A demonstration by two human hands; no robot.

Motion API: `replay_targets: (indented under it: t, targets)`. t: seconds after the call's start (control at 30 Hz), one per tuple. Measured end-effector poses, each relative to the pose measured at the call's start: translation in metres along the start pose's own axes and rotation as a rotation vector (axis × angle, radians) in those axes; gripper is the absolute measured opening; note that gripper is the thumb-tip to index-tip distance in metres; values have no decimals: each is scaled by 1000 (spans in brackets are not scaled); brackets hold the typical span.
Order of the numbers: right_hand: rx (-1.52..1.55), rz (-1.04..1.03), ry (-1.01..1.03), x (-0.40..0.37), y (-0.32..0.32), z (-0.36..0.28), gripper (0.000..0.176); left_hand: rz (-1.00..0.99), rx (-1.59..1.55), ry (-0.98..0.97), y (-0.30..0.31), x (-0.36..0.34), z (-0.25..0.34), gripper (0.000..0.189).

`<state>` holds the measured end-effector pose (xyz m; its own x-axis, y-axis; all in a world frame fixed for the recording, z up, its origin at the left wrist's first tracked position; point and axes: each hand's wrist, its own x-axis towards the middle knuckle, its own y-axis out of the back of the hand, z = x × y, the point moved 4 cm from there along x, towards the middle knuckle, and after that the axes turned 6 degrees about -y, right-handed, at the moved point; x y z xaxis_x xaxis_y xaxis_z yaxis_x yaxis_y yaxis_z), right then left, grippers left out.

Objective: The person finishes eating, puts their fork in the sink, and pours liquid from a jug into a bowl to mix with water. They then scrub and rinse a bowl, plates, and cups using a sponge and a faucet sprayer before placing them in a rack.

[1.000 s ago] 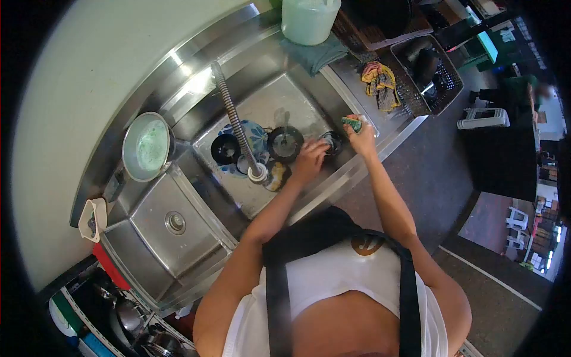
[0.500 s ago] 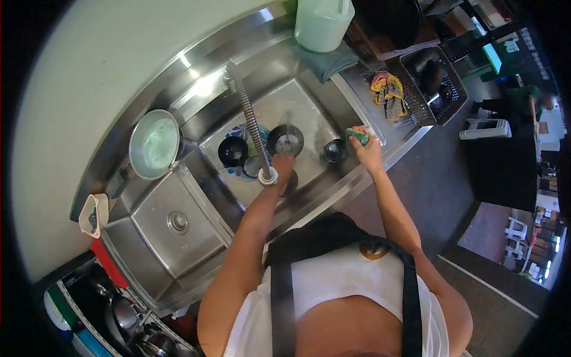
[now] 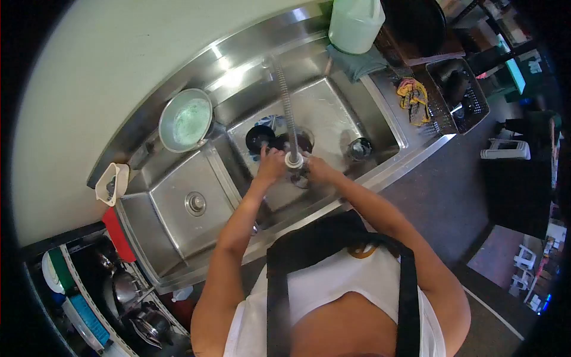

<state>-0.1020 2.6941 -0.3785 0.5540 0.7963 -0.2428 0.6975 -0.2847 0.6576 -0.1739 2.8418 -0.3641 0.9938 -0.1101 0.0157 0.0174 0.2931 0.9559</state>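
Note:
My left hand point(image 3: 272, 165) is down in the right sink basin, its fingers closed at the near rim of a black bowl point(image 3: 260, 137). My right hand point(image 3: 320, 171) is just right of the white faucet head point(image 3: 294, 159), fingers bent inward and partly hidden behind it. A second dark bowl point(image 3: 305, 140) sits beyond my hands, partly covered by the spring hose point(image 3: 284, 98). Under the black bowl a bit of blue-and-white patterned dish point(image 3: 272, 121) shows. A dark glassy bowl point(image 3: 359, 149) stands apart at the basin's right side. The green sponge is not visible.
A metal pot of greenish suds point(image 3: 189, 122) stands on the back ledge. The left basin point(image 3: 160, 208) has a drain. At the right are a jug point(image 3: 355, 27), a grey cloth point(image 3: 358, 61), a yellow patterned cloth point(image 3: 413, 98) and a basket point(image 3: 479, 113). Pans point(image 3: 126, 291) fill a lower-left shelf.
My right hand has moved left from the basin's right edge, where it held a green sponge, to the faucet head. My left hand has shifted from the second bowl to the black bowl. The view has shifted.

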Motion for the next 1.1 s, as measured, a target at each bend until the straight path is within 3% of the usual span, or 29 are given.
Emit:
replay_targets:
  t: [0.03,0.1,0.17,0.2,0.23,0.27,0.3,0.33,0.37,0.4,0.43,0.47,0.53,0.6,0.67,0.7,0.77,0.8,0.83,0.87,0.93,1.0,1.07,1.1]
  targets:
    - [73,72,106,7,-15,8,45,-9,23,50,8,-2,-2,32]
    - [201,90,75,17,-15,-3,41,18,-57,55,10,-11,-5,35]
    - [324,110,41,25,-12,-13,38,392,-333,262,21,-21,-5,37]
    - [410,59,14,27,-16,-14,34,554,-352,365,11,-27,-10,57]
    - [495,9,-13,29,-19,-20,29,553,-348,357,4,-25,-8,57]
    - [496,18,-10,30,-20,-26,29,562,-707,732,-15,-29,-19,70]
    - [840,-23,-301,26,-23,-29,29,543,-1068,1111,-39,-36,-21,84]
    - [1177,-69,-599,21,-37,-24,29,671,-1071,930,-35,-30,-17,109]
    - [1178,-68,-595,21,-54,-15,29,673,-1069,927,-35,-27,-16,109]
    - [828,114,-192,29,-76,8,31,708,-912,911,-13,-25,-9,106]
    - [457,280,199,27,-67,-12,34,741,-754,893,4,-25,-6,104]
    - [731,-23,-117,29,-75,-3,40,747,-750,891,15,-24,-7,104]
    - [655,44,-31,35,-107,22,40,679,-484,652,33,-19,-5,102]
    - [583,109,49,34,-106,13,39,649,-452,668,45,-18,0,101]
    - [1003,-51,-455,19,-82,-22,41,608,-424,685,46,-22,1,100]
    - [1006,-52,-459,27,-83,-27,41,642,-497,697,45,-24,-3,95]
    - [849,-343,-300,44,-92,-42,42,671,-570,715,41,-30,-12,90]
    - [647,-301,-142,28,-50,-75,47,684,-759,668,33,-30,-18,83]
    - [650,-305,-146,25,-58,-60,47,694,-947,618,21,-31,-25,77]
    - [447,-240,-16,20,-62,-48,49,689,-948,626,10,-33,-32,77]
    - [174,-192,199,3,-51,-32,60,566,-1333,805,-33,-39,-46,71]
    - [108,-31,30,-19,-9,-17,64,493,-1398,778,-54,-36,-46,68]
    - [68,211,-354,-29,20,1,63,417,-1461,751,-68,-34,-39,65]
    - [69,214,-364,-27,23,1,63,375,-1490,807,-76,-31,-35,65]
